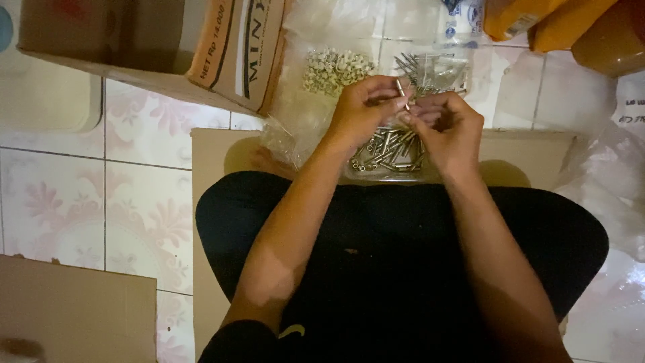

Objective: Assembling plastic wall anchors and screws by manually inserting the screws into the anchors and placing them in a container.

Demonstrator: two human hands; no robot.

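Both hands' fingers (403,111) pinch a metal pin (402,92) above the bag's edge (376,176).

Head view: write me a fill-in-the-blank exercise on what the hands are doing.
1. The left hand and right hand meet over a clear ____ bag of metal pins.
2. The left hand pinches one thin metal ____.
3. The small pale pieces lie in a heap ____ the hands.
4. The person sits on a flat sheet of ____.

Missing words: plastic; pin; beyond; cardboard
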